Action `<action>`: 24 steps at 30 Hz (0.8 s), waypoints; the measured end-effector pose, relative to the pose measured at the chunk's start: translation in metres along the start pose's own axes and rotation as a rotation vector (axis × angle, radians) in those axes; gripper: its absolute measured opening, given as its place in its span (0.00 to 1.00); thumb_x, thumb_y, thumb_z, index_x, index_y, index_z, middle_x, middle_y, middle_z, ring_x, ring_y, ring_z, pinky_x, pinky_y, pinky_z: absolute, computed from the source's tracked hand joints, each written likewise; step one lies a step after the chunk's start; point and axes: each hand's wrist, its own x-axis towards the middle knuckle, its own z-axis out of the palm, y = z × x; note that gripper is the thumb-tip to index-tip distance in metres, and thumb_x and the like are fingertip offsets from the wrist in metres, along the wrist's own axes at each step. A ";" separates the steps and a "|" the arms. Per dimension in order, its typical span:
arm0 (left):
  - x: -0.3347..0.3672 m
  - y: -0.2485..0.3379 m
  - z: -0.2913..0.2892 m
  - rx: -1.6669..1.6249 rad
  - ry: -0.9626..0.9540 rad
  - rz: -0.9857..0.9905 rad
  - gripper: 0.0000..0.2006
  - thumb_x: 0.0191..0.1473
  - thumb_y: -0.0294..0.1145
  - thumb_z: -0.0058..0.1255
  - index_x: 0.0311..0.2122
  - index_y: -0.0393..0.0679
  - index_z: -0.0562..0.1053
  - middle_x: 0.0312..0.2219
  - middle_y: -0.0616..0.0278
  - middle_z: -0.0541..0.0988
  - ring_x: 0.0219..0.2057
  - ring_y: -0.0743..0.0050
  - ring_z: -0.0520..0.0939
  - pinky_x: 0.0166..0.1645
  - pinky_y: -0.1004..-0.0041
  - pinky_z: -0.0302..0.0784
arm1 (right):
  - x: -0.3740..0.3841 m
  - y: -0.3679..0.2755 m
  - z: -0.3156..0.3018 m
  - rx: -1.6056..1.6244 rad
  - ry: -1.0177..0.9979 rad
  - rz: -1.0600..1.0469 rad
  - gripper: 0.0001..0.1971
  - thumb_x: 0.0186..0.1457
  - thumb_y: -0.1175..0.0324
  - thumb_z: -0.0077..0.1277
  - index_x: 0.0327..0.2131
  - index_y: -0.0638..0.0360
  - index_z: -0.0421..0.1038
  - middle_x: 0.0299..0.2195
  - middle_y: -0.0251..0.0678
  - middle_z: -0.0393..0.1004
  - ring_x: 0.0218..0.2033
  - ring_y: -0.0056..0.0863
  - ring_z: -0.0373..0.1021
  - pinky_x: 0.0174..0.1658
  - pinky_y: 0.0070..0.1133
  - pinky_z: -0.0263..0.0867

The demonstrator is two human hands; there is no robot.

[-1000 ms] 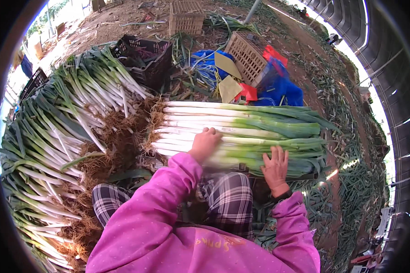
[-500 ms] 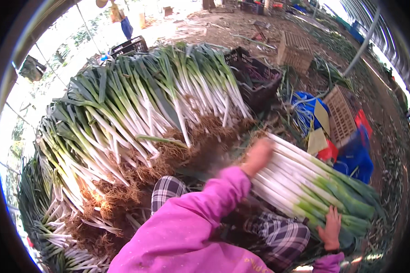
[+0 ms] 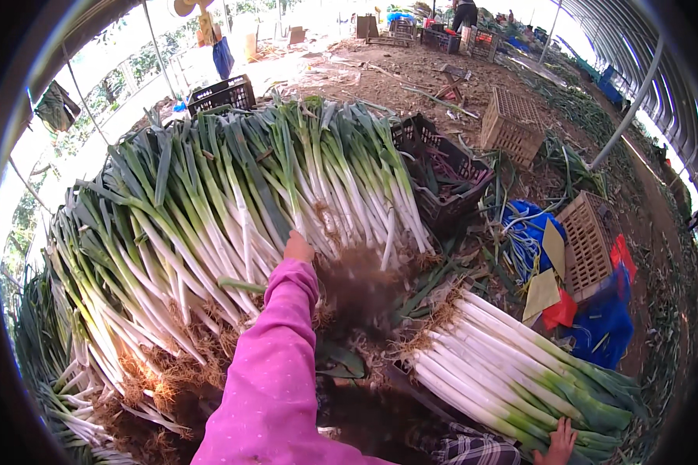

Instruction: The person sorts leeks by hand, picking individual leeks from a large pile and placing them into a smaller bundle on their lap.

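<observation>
the left hand [image 3: 299,248] is at the white shafts of the leek pile [image 3: 233,209]; its fingers are partly hidden, so whether this grip is closed on a stalk cannot be told. the right hand [image 3: 560,446] rests with fingers slightly spread on the green end of the leek row [image 3: 512,364], its grip unclosed. the row lies at near right, side by side, with its roots toward far left. the pile occupies the left side, leaves pointing far, roots near. beyond the row are a dark crate [image 3: 450,174], blue sheeting [image 3: 605,318] and a tan crate [image 3: 585,244].
</observation>
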 end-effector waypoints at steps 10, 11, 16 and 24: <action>-0.067 0.124 -0.024 -1.139 -0.085 0.050 0.15 0.58 0.35 0.50 0.46 0.39 0.66 0.20 0.65 0.71 0.16 0.78 0.72 0.20 0.75 0.68 | -0.009 0.011 0.028 0.143 0.117 0.064 0.30 0.26 0.69 0.65 0.38 0.64 0.66 0.62 0.48 0.54 0.65 0.48 0.47 0.64 0.48 0.42; -0.092 0.141 -0.037 -1.129 -0.117 0.057 0.15 0.58 0.35 0.50 0.46 0.39 0.66 0.20 0.65 0.71 0.16 0.78 0.72 0.20 0.75 0.68 | -0.008 0.012 0.033 0.159 0.131 0.054 0.27 0.27 0.69 0.65 0.37 0.64 0.67 0.62 0.48 0.54 0.65 0.48 0.47 0.64 0.48 0.42; -0.241 0.202 -0.100 -1.263 -0.545 0.373 0.13 0.61 0.35 0.48 0.48 0.44 0.65 0.19 0.72 0.67 0.15 0.85 0.66 0.18 0.80 0.64 | 0.022 0.000 0.018 0.218 0.250 -0.042 0.23 0.32 0.69 0.61 0.37 0.63 0.68 0.60 0.48 0.57 0.63 0.47 0.50 0.62 0.47 0.45; -0.375 0.220 -0.046 -0.691 -0.968 1.292 0.24 0.58 0.32 0.52 0.58 0.43 0.63 0.33 0.60 0.77 0.27 0.73 0.78 0.33 0.71 0.74 | 0.006 0.006 0.029 0.147 0.273 -0.027 0.23 0.34 0.64 0.62 0.38 0.58 0.67 0.61 0.43 0.58 0.63 0.42 0.52 0.63 0.45 0.45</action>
